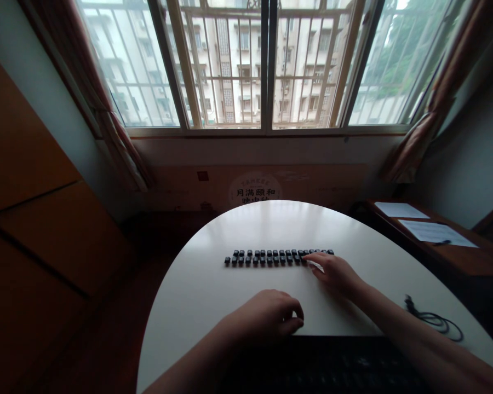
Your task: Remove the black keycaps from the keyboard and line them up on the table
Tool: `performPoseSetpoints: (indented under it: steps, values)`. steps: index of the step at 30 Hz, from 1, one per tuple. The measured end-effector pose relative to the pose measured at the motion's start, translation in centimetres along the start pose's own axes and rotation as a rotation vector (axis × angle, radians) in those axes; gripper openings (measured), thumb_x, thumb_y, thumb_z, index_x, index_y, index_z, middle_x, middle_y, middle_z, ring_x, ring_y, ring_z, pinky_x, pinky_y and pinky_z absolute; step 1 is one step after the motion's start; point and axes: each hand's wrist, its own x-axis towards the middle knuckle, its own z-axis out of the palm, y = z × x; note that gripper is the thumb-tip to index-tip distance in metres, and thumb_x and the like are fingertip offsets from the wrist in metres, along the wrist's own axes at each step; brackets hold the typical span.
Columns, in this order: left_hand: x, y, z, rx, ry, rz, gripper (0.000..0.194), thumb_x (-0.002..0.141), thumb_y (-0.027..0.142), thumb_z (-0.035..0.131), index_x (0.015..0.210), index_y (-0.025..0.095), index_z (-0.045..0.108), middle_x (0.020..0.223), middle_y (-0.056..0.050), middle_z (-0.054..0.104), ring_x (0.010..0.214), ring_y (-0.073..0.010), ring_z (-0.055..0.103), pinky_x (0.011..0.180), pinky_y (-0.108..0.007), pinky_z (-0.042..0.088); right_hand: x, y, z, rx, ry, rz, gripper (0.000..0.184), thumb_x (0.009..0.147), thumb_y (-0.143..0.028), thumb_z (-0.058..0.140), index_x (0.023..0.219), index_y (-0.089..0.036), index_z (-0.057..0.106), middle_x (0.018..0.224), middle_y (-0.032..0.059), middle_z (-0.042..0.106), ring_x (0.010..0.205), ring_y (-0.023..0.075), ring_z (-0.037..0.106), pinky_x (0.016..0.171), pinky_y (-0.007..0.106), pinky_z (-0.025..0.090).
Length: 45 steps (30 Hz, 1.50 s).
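Note:
Several small black keycaps (271, 257) lie in two neat rows on the round white table (213, 295). My right hand (332, 271) reaches to the right end of the rows, its fingertips touching the last keycaps and pinching a small white thing I cannot make out. My left hand (267, 314) rests on the table nearer to me, fingers curled in a loose fist, just above a black keyboard (332, 366) at the table's near edge. Nothing shows inside the left hand.
A black cable (435, 319) lies coiled on the table's right side. A dark side table (456, 251) with white papers (433, 231) stands at right. A wooden cabinet (28, 208) fills the left. A barred window (267, 60) and a cardboard box (254, 189) are behind.

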Motion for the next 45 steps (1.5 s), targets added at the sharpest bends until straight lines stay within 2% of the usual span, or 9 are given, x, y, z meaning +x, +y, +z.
performPoseSetpoints:
  steps: [9, 15, 20, 23, 26, 28, 33, 38, 45]
  values:
    - [0.0, 0.0, -0.2, 0.035, -0.025, -0.001, 0.018, 0.087, 0.024, 0.059, 0.099, 0.022, 0.071, 0.095, -0.004, 0.072, 0.086, -0.0196, 0.065, 0.075, -0.028, 0.048, -0.1, -0.2, -0.6, 0.032, 0.192, -0.027, 0.032, 0.091, -0.015, 0.046, 0.11, -0.022, 0.07, 0.112, 0.0063, 0.071, 0.094, 0.0225, 0.07, 0.083, 0.035, 0.056]
    - [0.0, -0.1, -0.3, 0.079, -0.031, -0.015, 0.016, 0.086, 0.023, 0.058, 0.096, 0.021, 0.071, 0.092, -0.005, 0.072, 0.083, -0.0199, 0.065, 0.071, -0.028, 0.047, 0.5, -0.7, -4.6, 0.062, 0.405, -0.083, 0.032, 0.088, -0.014, 0.045, 0.105, -0.02, 0.072, 0.111, 0.0087, 0.069, 0.099, 0.0244, 0.067, 0.093, 0.039, 0.054]
    - [0.0, -0.9, -0.1, 0.095, -0.046, -0.009, 0.016, 0.088, 0.025, 0.056, 0.095, 0.021, 0.07, 0.094, -0.005, 0.072, 0.084, -0.0202, 0.064, 0.071, -0.029, 0.046, -0.5, -2.6, -9.4, 0.341, 0.481, -0.03, 0.035, 0.093, -0.028, 0.041, 0.116, -0.02, 0.067, 0.119, 0.0107, 0.062, 0.105, 0.026, 0.061, 0.091, 0.042, 0.052]
    - [0.2, -1.3, 0.1, 0.114, -0.043, -0.008, 0.017, 0.09, 0.027, 0.055, 0.095, 0.02, 0.069, 0.094, -0.006, 0.071, 0.084, -0.0203, 0.063, 0.071, -0.03, 0.046, -3.5, -3.7, -10.6, 0.675, 0.353, 0.144, 0.045, 0.099, -0.043, 0.03, 0.116, -0.02, 0.064, 0.088, 0.0074, 0.065, 0.084, 0.022, 0.064, 0.077, 0.037, 0.054]
    - [0.3, -1.4, 0.2, 0.12, -0.053, -0.015, 0.017, 0.09, 0.029, 0.054, 0.093, 0.021, 0.068, 0.094, -0.006, 0.071, 0.083, -0.0206, 0.062, 0.074, -0.032, 0.046, -8.2, -5.1, -9.6, 1.031, 0.046, 0.363, 0.055, 0.099, -0.056, 0.023, 0.114, -0.018, 0.06, 0.06, 0.0017, 0.058, 0.049, 0.0169, 0.056, 0.052, 0.031, 0.049]
    - [0.3, -1.5, 0.3, 0.123, -0.061, -0.016, 0.018, 0.09, 0.03, 0.053, 0.093, 0.021, 0.069, 0.094, -0.007, 0.071, 0.084, -0.0208, 0.062, 0.076, -0.032, 0.046, -11.4, -6.0, -8.0, 1.155, -0.134, 0.465, 0.045, 0.097, -0.057, 0.037, 0.116, -0.021, 0.057, 0.069, 0.0031, 0.064, 0.05, 0.016, 0.058, 0.048, 0.028, 0.046]
    - [0.4, -1.5, 0.4, 0.129, -0.08, -0.018, 0.019, 0.089, 0.03, 0.054, 0.093, 0.02, 0.069, 0.093, -0.007, 0.071, 0.084, -0.0208, 0.062, 0.075, -0.033, 0.046, -15.7, -7.6, -4.0, 1.214, -0.009, 0.584, 0.03, 0.087, -0.049, 0.062, 0.102, -0.022, 0.059, 0.072, -0.0007, 0.059, 0.055, 0.0123, 0.053, 0.048, 0.022, 0.04]
    - [0.5, -1.6, 0.4, 0.12, -0.087, -0.029, 0.022, 0.09, 0.03, 0.051, 0.094, 0.021, 0.07, 0.094, -0.006, 0.071, 0.084, -0.0203, 0.062, 0.075, -0.032, 0.045, -15.5, -8.3, -2.2, 1.124, 0.093, 0.606, 0.024, 0.087, -0.044, 0.058, 0.08, -0.02, 0.056, 0.057, -0.0057, 0.038, 0.048, 0.0098, 0.033, 0.043, 0.02, 0.025]
    - [0.7, -1.8, 0.6, 0.136, -0.087, -0.027, 0.02, 0.088, 0.029, 0.052, 0.093, 0.021, 0.07, 0.093, -0.005, 0.071, 0.082, -0.0199, 0.061, 0.071, -0.03, 0.044, -15.2, -8.3, -1.5, 1.145, 0.202, 0.644, 0.02, 0.088, -0.04, 0.055, 0.081, -0.021, 0.053, 0.058, -0.0058, 0.038, 0.049, 0.0104, 0.033, 0.044, 0.021, 0.026]
